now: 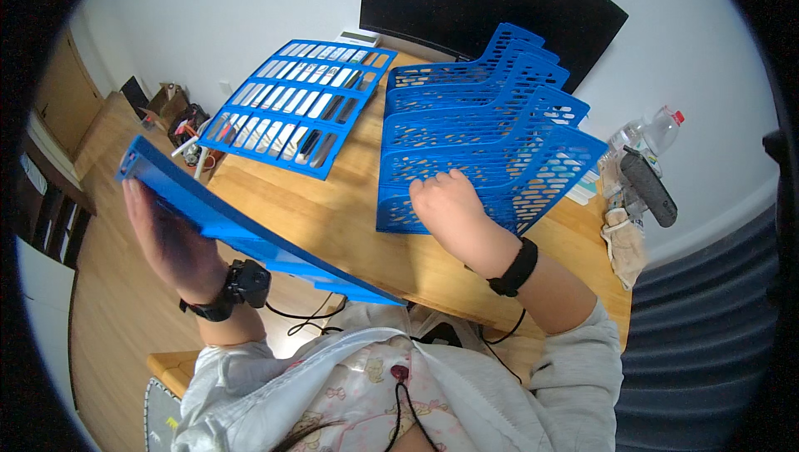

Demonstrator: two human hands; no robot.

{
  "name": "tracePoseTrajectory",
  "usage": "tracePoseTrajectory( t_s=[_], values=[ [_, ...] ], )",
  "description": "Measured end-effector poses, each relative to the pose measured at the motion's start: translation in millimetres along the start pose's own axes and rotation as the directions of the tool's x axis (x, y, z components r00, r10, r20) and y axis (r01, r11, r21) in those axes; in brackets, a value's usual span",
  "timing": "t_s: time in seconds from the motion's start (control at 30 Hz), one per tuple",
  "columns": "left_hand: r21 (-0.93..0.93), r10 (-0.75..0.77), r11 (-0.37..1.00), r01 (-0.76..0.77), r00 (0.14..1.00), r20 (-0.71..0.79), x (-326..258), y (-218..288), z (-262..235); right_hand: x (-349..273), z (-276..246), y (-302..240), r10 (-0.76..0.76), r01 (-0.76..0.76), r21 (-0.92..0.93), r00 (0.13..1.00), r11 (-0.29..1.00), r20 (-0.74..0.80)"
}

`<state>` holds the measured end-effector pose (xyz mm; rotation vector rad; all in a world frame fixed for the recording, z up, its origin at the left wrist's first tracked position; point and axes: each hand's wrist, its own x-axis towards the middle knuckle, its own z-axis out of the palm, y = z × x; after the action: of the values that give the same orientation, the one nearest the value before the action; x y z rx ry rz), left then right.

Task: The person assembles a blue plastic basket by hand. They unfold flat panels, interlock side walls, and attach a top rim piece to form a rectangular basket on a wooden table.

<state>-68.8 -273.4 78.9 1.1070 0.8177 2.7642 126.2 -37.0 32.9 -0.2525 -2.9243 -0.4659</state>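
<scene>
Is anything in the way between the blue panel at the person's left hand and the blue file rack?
Nothing visible stands between the blue panel at the left hand and the blue file rack; wooden tabletop shows in that gap. The right hand overlaps the rack's near part; whether it touches is unclear.

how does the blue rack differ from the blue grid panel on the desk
The blue rack has several upright dividers; the blue grid panel is a single sheet. The rack's holes are small rounded slots, the grid panel's larger rectangles in rows. The rack sits farther right on the desk than the grid panel. Both are blue with many openings.
</scene>
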Motion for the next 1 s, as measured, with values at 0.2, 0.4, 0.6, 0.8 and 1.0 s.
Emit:
tracePoseTrajectory(
  t_s=[0.2,0.4,0.6,0.8,1.0],
  values=[
    [0.156,-0.021,0.987,0.021,1.000,0.001,-3.5,-8.1,19.2,3.4,-1.8,-2.9,-0.007,0.005,-0.020,0.997,1.000,-0.076],
    [0.140,-0.172,0.976,0.165,0.984,0.038,0.6,-23.0,61.0,-17.2,-37.3,9.7,0.058,0.031,0.252,0.938,0.967,-0.341],
    [0.085,-0.286,0.957,0.279,0.954,0.092,-6.9,-42.1,99.6,-69.2,-82.3,25.5,0.186,0.042,0.875,0.971,0.482,-0.149],
    [-0.022,-0.416,0.905,0.424,0.896,0.156,-21.2,-65.9,137.5,-100.4,-78.2,21.0,0.140,-0.146,0.963,0.983,0.226,0.116],
    [-0.066,-0.535,0.807,0.587,0.775,0.337,-32.4,-77.7,163.9,-137.8,-74.3,37.0,0.257,-0.170,0.965,0.960,0.200,0.115]
  ],
)
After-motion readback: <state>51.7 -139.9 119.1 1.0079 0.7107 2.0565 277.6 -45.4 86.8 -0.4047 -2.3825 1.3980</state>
